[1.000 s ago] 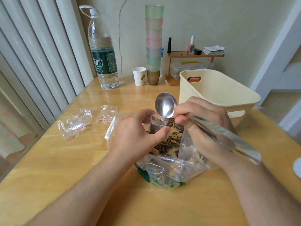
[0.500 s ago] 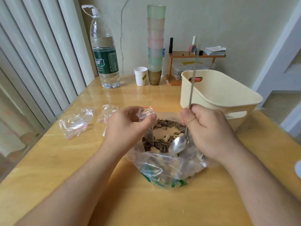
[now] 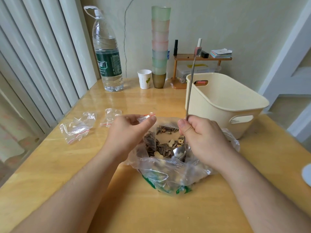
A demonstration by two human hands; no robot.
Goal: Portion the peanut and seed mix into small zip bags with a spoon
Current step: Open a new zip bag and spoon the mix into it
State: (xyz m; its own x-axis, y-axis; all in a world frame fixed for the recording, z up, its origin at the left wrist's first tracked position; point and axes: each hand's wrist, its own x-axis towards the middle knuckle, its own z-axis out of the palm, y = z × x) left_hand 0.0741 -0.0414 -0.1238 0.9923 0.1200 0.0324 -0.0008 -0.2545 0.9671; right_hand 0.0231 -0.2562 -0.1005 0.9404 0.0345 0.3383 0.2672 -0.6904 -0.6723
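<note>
Steel spoon (image 3: 179, 153) dips into crinkly clear bag (image 3: 170, 172) of striped seeds (image 3: 156, 145).

Spoon (image 3: 179, 153) in mix bag (image 3: 170, 174), table (image 3: 50, 165) centre

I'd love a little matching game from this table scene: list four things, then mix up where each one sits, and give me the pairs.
Things:
1. spoon
2. paper cup
3. small zip bag
4. water bottle

Places:
A. pinched in the left hand
B. standing at the far left of the table, by the blinds
C. bowl down in the big bag of mix, held by the right hand
D. beside the tall stack of cups

Pairs: 1-C, 2-D, 3-A, 4-B
</note>
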